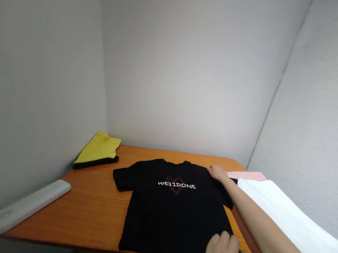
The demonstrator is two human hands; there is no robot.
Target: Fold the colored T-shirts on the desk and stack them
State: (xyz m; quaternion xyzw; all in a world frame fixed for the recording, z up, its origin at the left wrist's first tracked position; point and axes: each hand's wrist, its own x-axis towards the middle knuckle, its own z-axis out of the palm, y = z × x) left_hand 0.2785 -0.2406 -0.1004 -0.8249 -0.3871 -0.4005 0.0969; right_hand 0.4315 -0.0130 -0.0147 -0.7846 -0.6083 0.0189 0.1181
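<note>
A black T-shirt with white "WE11DONE" lettering and a red heart outline lies spread on the wooden table, its collar toward the wall. My right hand reaches across to the shirt's right shoulder, the fingers closed on the cloth there. Down at the front edge, my left hand has its fingers curled over the lower right corner of the shirt, by the hem. Part of the right sleeve is behind my right forearm.
Folded yellow cloth rests on black cloth at the table's back left. A white power strip-like bar lies at the left edge. White cloth and pink cloth lie on the right. Walls stand close behind.
</note>
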